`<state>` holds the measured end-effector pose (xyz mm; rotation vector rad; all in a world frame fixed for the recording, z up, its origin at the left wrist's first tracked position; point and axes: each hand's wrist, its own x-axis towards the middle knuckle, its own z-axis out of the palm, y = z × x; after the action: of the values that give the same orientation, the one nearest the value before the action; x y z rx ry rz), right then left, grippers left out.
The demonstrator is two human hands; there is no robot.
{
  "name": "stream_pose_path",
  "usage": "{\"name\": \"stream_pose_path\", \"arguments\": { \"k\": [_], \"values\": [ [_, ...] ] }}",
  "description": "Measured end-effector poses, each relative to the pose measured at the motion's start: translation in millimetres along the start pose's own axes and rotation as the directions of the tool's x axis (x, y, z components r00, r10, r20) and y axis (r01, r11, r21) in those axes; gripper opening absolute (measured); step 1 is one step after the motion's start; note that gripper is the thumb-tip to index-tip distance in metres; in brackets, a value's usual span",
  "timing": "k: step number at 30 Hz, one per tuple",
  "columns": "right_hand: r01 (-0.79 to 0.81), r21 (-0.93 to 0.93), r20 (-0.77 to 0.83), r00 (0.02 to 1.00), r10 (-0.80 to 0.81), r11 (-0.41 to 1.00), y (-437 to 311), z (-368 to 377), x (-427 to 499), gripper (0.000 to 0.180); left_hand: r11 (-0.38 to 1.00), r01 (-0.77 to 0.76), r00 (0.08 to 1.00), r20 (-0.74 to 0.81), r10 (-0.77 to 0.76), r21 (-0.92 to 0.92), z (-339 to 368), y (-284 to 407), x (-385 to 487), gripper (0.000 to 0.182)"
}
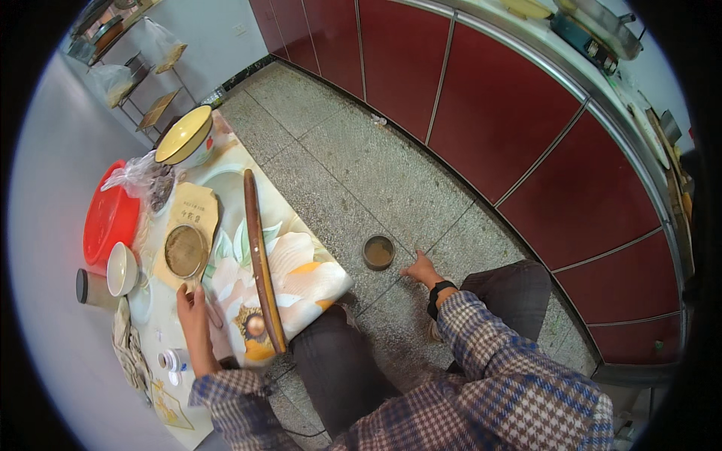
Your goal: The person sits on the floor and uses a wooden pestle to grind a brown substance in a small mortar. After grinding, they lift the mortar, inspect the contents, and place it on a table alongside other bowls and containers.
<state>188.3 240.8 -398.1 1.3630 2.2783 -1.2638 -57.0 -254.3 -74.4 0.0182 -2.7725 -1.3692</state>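
Note:
My left hand (194,324) pinches the handle of a round fine-mesh sieve (186,251) at the table's left side. Brown powder shows in the sieve, which lies over a tan paper bag (198,206) bearing print. A long dark wooden stick (258,259) lies along the table to the right of the sieve. Low over the speckled floor, my right hand (423,270) reaches out with thumb and forefinger apart, holding nothing visible. Just left of its fingertips stands a round cup (378,252) with brown powder inside; a small gap separates them.
On the flower-patterned table (293,248) are a yellow enamel basin (185,135), a red plastic basin (113,214), a plastic bag (141,175), a white bowl (122,269), a lidded jar (96,287), a small bottle (174,359) and a cloth (128,344). Dark red cabinets (507,113) line the right.

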Motion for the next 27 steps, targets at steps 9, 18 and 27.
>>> {"name": "stream_pose_path", "arguments": {
  "k": [9, 18, 27],
  "values": [
    [-0.128, 0.303, 0.103, 0.990, 0.101, 0.945, 9.8, 68.2, 55.2, 0.095, 0.910, -0.046, 0.995, 0.103, 0.004, 0.413, -43.4, 45.9, -45.9, 0.069],
    [-0.438, 0.749, 0.394, 0.898, 0.196, 0.498, -43.2, 74.4, 45.9, 0.021, 0.738, -0.244, 0.968, 0.206, 0.145, 0.629, 0.2, 103.1, -31.9, 0.073],
    [-0.448, 0.644, 0.361, 0.893, 0.270, 0.620, -28.5, 80.9, 78.9, 0.036, 0.784, 0.111, 0.969, 0.108, -0.221, 0.610, 2.3, 91.3, 31.0, 0.090]
  ]
}}
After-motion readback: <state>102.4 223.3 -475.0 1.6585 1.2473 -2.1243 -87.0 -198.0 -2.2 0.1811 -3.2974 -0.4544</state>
